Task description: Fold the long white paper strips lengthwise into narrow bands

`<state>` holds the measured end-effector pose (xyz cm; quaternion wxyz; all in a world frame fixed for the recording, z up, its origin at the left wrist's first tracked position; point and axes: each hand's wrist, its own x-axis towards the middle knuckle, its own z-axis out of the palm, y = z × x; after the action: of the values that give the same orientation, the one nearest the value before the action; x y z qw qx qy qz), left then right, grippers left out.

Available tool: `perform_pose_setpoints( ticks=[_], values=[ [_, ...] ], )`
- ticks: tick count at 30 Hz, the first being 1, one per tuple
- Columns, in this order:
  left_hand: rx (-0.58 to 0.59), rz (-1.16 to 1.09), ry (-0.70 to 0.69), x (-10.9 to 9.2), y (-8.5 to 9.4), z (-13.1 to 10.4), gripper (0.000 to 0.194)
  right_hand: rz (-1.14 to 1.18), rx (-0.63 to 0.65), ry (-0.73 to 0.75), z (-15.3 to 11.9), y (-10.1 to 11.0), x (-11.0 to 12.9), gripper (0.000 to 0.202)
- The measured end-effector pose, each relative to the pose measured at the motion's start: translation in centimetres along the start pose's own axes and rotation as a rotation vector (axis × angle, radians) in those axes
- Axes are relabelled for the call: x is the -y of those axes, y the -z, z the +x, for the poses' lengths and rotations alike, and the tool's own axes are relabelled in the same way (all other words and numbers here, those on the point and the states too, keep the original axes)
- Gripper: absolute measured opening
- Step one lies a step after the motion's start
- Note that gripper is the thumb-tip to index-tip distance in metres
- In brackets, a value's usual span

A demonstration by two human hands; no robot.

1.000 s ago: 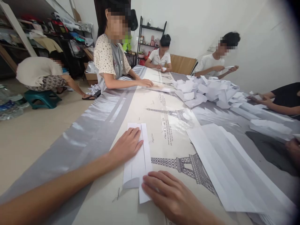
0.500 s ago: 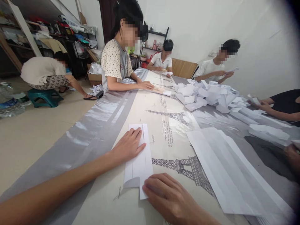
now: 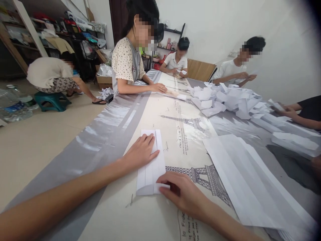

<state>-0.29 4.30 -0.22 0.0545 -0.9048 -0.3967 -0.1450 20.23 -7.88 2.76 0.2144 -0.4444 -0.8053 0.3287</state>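
A folded white paper [image 3: 147,177], long and narrow with lengthwise creases, lies on the table in front of me. My left hand [image 3: 141,149] rests flat on its upper half, fingers extended and pressing it down. At the near right corner, my right hand [image 3: 184,194] pinches a small flap of the paper between thumb and fingers and bends it over. To the right lies a stack of white paper sheets [image 3: 245,177] with long fold lines.
The tablecloth [image 3: 112,214] has printed towers. A heap of folded papers [image 3: 225,97] spreads across the far right. Co-workers sit or stand around the table; one person [image 3: 127,67] stands at the far left side. Another crouches on a green stool [image 3: 51,101].
My right hand has moved up and now pinches and folds the lower flap, which previously stuck out below the paper. My left hand stays on the paper. The view has shifted slightly.
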Motion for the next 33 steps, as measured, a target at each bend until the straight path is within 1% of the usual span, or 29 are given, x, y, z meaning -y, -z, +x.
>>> perform_pose_setpoints(
  ticks=[4, 7, 9, 11, 13, 16, 17, 18, 20, 21, 22, 23, 25, 26, 28, 30, 32, 33],
  values=[
    [-0.011, 0.045, -0.003, -0.4, 0.3, -0.1, 0.046, -0.004, 0.001, -0.026, -0.1, -0.3, -0.3, 0.021],
    [-0.034, 0.092, -0.014, -0.9, 0.6, -0.2, 0.041, 0.028, -0.004, -0.006, -0.2, -0.4, -0.4, 0.022],
    [-0.091, 0.113, -0.044, -1.0, 0.9, -0.2, 0.037, 0.045, -0.002, 0.01, -0.2, -0.4, -0.4, 0.022],
    [-0.18, 0.099, -0.08, -0.9, 1.5, 0.1, 0.031, 0.048, -0.006, 0.013, -0.2, -0.4, -0.4, 0.021],
    [-0.271, 0.015, -0.095, -0.5, 2.8, 0.5, 0.028, 0.042, -0.014, 0.001, 0.0, -0.3, -0.4, 0.021],
    [-0.375, -0.186, -0.101, -0.4, 5.7, 0.7, 0.029, 0.048, -0.015, -0.02, 0.1, -0.3, -0.5, 0.022],
    [-0.387, -0.236, -0.143, -0.7, 6.8, 0.4, 0.028, 0.057, -0.016, -0.022, 0.1, -0.3, -0.5, 0.023],
    [-0.361, -0.25, -0.196, -1.2, 7.7, -0.1, 0.027, 0.071, -0.02, -0.019, 0.2, -0.4, -0.6, 0.023],
    [-0.31, -0.211, -0.394, -2.8, 8.9, -2.1, 0.022, 0.1, -0.036, -0.003, 0.2, -0.6, -0.8, 0.022],
    [-0.258, -0.164, -0.477, -3.8, 9.0, -3.4, 0.018, 0.116, -0.044, 0.006, 0.2, -0.7, -0.9, 0.021],
    [-0.256, -0.103, -0.539, -4.7, 8.8, -4.8, 0.017, 0.13, -0.052, 0.012, 0.2, -0.7, -1.0, 0.022],
    [-0.267, -0.048, -0.572, -5.4, 8.3, -6.2, 0.017, 0.143, -0.06, 0.017, 0.1, -0.8, -1.0, 0.022],
    [-0.278, 0.011, -0.554, -6.5, 7.0, -8.5, 0.022, 0.153, -0.072, 0.015, 0.1, -0.8, -1.0, 0.022],
    [-0.287, 0.017, -0.545, -6.7, 6.4, -9.2, 0.022, 0.15, -0.08, 0.011, 0.1, -0.8, -0.9, 0.022],
    [-0.282, 0.015, -0.545, -6.7, 5.4, -10.1, 0.025, 0.125, -0.108, 0.015, -0.2, -0.9, -0.8, 0.019],
    [-0.277, 0.003, -0.535, -6.5, 4.9, -10.1, 0.024, 0.045, -0.154, 0.059, -0.6, -1.0, -0.7, 0.014],
    [-0.285, -0.015, -0.523, -6.3, 4.8, -9.9, 0.022, -0.127, -0.206, 0.168, -1.2, -1.1, -0.8, 0.012],
    [-0.287, -0.029, -0.522, -6.3, 4.8, -9.8, 0.021, -0.237, -0.22, 0.237, -1.6, -1.1, -0.8, 0.014]
  ],
)
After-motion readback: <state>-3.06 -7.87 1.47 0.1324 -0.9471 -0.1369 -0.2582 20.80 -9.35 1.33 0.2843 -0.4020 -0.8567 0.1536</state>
